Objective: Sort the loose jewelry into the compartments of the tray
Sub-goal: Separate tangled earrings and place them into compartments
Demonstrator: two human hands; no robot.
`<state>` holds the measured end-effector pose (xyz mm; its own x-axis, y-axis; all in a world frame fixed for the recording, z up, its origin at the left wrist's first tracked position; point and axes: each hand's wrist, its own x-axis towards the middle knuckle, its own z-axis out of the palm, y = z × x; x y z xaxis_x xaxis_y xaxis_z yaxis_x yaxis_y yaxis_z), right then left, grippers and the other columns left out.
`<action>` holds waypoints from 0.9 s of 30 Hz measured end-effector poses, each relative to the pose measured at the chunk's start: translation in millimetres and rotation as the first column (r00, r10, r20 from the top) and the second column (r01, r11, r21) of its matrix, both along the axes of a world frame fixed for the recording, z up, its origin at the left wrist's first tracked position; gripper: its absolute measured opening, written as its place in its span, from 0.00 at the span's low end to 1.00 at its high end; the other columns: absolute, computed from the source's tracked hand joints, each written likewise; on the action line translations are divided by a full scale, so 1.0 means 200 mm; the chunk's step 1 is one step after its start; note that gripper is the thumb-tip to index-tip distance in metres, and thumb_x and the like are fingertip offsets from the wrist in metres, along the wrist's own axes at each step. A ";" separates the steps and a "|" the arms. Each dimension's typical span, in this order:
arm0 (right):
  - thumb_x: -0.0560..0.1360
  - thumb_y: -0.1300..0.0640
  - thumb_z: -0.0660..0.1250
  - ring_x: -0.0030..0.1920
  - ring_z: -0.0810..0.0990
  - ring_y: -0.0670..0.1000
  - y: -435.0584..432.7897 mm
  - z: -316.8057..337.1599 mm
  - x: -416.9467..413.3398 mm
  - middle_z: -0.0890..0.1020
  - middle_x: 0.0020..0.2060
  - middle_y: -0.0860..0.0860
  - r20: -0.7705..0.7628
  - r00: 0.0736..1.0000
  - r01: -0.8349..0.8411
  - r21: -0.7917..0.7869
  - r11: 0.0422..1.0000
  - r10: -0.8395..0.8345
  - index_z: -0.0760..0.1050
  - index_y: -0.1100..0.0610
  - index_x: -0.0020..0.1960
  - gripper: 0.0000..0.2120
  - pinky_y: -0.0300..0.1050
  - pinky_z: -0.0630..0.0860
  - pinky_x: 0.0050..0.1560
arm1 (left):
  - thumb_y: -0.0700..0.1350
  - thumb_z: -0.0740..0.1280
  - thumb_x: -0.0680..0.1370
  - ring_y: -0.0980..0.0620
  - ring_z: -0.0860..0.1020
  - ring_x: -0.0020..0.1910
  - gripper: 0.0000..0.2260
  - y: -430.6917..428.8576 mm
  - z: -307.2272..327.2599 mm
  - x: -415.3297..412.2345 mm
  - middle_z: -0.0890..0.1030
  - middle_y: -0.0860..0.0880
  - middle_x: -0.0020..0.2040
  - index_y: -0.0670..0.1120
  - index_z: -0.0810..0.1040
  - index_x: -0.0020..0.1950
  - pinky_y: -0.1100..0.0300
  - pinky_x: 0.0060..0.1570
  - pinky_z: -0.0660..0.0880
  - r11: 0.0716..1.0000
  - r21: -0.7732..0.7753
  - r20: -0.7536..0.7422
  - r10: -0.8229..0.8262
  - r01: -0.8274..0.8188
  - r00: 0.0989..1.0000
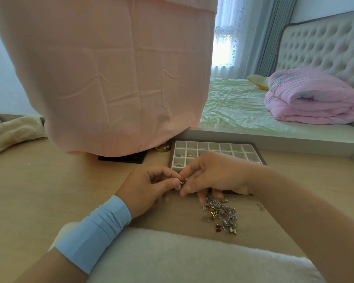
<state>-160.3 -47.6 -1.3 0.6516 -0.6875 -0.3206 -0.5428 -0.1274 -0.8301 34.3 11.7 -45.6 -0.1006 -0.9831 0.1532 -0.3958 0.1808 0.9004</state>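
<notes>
Pinching small silver piece (181, 183) betw. both hands: L hand (149, 186) thumb + forefinger tips on one side, R hand (217, 174) thumb + forefinger on the other, remaining fingers loosely curled. Piece is just in front of tray (253, 144) near-L corner, held above the tabletop, not in any compartment yet. Too small to tell if it's one item or two tangled.

Judgement, step in hand = free/ID the piece, then drop it in a cell.
- Work it apart w/ fingertips only, no hard pull; thin posts or links prob. bend.
- Keep it low and close to tray front edge so a slip lands nearby.
- Match type first: gold piece (190, 155) and a few others sit in tray's L-side cells; most far cells look unfilled. Near-mid cells hidden by R hand.
- Loose pile (221, 215) lies in front of tray, under R hand's lower fingers; lift that hand straight up to avoid dragging chains.
</notes>
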 end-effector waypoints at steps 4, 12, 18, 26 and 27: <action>0.76 0.58 0.74 0.32 0.80 0.47 0.00 0.00 0.01 0.88 0.45 0.53 0.038 0.996 0.082 -0.074 0.994 -0.080 0.83 0.55 0.52 0.05 0.36 0.66 0.24 | 0.42 0.71 0.75 0.55 0.78 0.28 0.03 0.00 0.01 -0.02 0.84 0.51 0.36 0.45 0.83 0.47 0.62 0.24 0.72 0.996 0.006 -0.081 0.085 -0.084 0.993; 0.75 0.57 0.75 0.30 0.79 0.49 -0.01 0.02 0.00 0.86 0.36 0.48 0.103 0.987 0.148 -0.294 0.944 -0.122 0.84 0.55 0.48 0.03 0.44 0.80 0.39 | 0.44 0.72 0.75 0.52 0.81 0.32 0.05 -0.02 0.05 -0.07 0.86 0.50 0.42 0.50 0.82 0.49 0.61 0.27 0.75 0.976 0.127 -0.193 0.199 -0.176 0.961; 0.72 0.56 0.78 0.26 0.78 0.46 -0.04 0.04 -0.03 0.87 0.40 0.50 0.065 0.995 0.092 -0.434 0.896 -0.070 0.83 0.54 0.47 0.05 0.43 0.80 0.37 | 0.43 0.72 0.75 0.54 0.82 0.31 0.04 -0.05 0.09 -0.15 0.85 0.51 0.39 0.49 0.82 0.49 0.61 0.27 0.76 0.965 0.089 -0.147 0.260 -0.249 0.955; 0.74 0.51 0.75 0.25 0.78 0.45 -0.14 0.09 -0.15 0.85 0.30 0.45 0.123 0.973 0.231 -0.543 0.807 -0.196 0.85 0.48 0.42 0.03 0.35 0.76 0.32 | 0.41 0.70 0.77 0.57 0.81 0.32 0.04 -0.17 0.20 -0.25 0.86 0.51 0.40 0.48 0.84 0.49 0.63 0.29 0.77 0.981 0.078 -0.146 0.189 -0.179 0.971; 0.74 0.51 0.75 0.25 0.78 0.45 -0.16 0.09 -0.17 0.84 0.29 0.43 0.134 0.965 0.263 -0.551 0.792 -0.227 0.85 0.49 0.42 0.03 0.33 0.75 0.31 | 0.41 0.70 0.76 0.57 0.81 0.34 0.04 -0.21 0.22 -0.27 0.86 0.51 0.41 0.48 0.84 0.49 0.63 0.30 0.77 0.985 0.074 -0.131 0.167 -0.158 0.977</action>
